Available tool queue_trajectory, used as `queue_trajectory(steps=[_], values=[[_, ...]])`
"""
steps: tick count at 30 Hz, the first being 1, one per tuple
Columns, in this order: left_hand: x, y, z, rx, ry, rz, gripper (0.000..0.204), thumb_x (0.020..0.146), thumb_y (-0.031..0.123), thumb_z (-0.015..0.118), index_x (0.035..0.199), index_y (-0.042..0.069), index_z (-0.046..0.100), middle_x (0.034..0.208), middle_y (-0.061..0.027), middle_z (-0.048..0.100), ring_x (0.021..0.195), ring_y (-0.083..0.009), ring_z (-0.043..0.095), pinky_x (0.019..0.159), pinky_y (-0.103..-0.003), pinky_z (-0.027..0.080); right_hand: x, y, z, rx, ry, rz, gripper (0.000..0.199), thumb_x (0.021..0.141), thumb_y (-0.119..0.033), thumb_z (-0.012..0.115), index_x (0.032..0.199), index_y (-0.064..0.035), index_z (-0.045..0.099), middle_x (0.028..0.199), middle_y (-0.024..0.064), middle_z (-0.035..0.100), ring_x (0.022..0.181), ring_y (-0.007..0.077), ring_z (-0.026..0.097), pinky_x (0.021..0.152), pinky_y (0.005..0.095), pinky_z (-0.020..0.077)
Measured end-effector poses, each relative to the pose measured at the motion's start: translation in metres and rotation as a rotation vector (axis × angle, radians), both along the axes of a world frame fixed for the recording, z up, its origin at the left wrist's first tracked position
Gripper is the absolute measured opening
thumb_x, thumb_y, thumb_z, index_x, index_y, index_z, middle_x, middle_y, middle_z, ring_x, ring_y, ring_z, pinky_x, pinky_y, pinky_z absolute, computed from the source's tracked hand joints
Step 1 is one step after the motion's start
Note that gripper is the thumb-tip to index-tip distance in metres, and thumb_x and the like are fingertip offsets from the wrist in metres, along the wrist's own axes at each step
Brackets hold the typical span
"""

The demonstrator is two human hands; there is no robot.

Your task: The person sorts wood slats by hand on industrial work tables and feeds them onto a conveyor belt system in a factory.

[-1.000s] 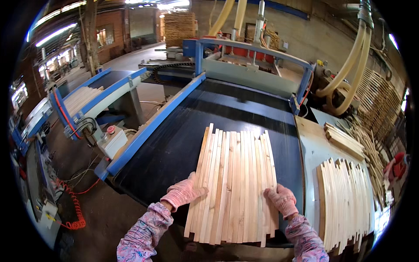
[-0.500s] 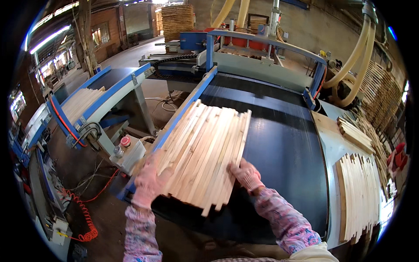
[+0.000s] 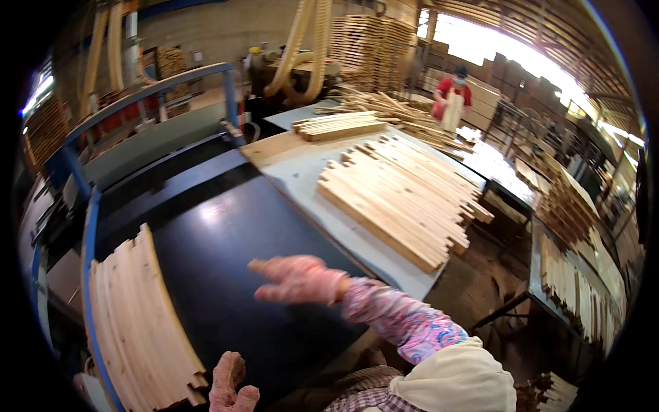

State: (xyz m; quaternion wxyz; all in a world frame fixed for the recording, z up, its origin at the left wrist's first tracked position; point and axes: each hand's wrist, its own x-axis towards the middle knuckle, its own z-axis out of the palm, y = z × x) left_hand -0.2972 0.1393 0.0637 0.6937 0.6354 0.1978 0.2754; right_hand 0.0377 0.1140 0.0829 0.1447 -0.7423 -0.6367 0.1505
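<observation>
The view has swung to the person's right since the earlier frames, so the black belt [image 3: 226, 275] of the machine now fills the lower left and the grey tabletop [image 3: 302, 172] beside it runs through the middle of the picture.

The batch of thin wooden slats [image 3: 137, 323] that both hands carried half a second ago now lies at the left edge of the belt, against the blue frame rail [image 3: 88, 275]. The slats lie side by side, fanned a little, and their near ends are uneven.

The left hand [image 3: 232, 386], in a pink glove, is at the bottom of the picture, just beside the near end of these slats. Its fingers look curled, but I cannot tell if it touches or grips the wood.

The right hand [image 3: 298, 280], also gloved, has let go of the batch. It is open with the fingers stretched toward the left, above the bare belt, apart from the slats. It is blurred.

On the tabletop lies a second, wider layer of slats [image 3: 405, 199], and behind it a smaller stack of slats [image 3: 340, 126]. Both are well apart from the hands.

In the background another person [image 3: 453, 93] in a red top stands at a bench and holds pale boards upright.
</observation>
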Motion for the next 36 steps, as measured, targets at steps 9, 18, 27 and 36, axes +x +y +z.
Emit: queue_trajectory(steps=[9,18,27,36], values=[[0.235,-0.091,-0.037,-0.232,0.117,-0.225,0.09,0.093,0.025,0.067,0.162,0.0,0.016,0.158,-0.0248,0.035,0.131,-0.0311,0.052,0.11,-0.04,0.044,0.324,-0.377,-0.008,0.123,-0.355,-1.342,0.074,0.094,-0.058,0.057,0.149,-0.0085,0.05,0.146,0.0185,0.055,0.135,0.0331,0.052,0.112,0.0415,0.0417],[0.43,-0.161,-0.05,-0.041,0.173,-0.232,0.089,0.09,0.022,0.074,0.159,-0.001,0.023,0.153,-0.0251,0.039,0.125,-0.03,0.057,0.1,-0.037,0.051,0.394,-0.423,-0.057,-0.013,-0.293,-1.115,0.064,0.091,-0.054,0.064,0.14,-0.0135,0.056,0.127,0.017,0.067,0.117,0.0372,0.064,0.098,0.0471,0.0513],[0.429,-0.14,-0.066,0.348,0.547,0.164,0.095,0.083,0.037,0.081,0.157,0.003,0.033,0.144,-0.0262,0.048,0.128,-0.0388,0.055,0.107,-0.043,0.047,0.372,-0.405,-0.029,-0.161,0.09,-0.999,0.077,0.089,-0.063,0.063,0.15,-0.0189,0.048,0.119,0.0182,0.072,0.114,0.0347,0.067,0.096,0.0444,0.0516],[0.409,-0.112,-0.048,0.468,0.634,0.216,0.088,0.081,0.033,0.081,0.152,0.002,0.04,0.136,-0.0227,0.054,0.118,-0.0315,0.062,0.1,-0.039,0.052,0.47,-0.285,-0.079,0.025,0.188,-0.726,0.072,0.096,-0.068,0.046,0.125,-0.0059,0.067,0.119,0.0222,0.07,0.114,0.0394,0.065,0.099,0.0479,0.0493]])
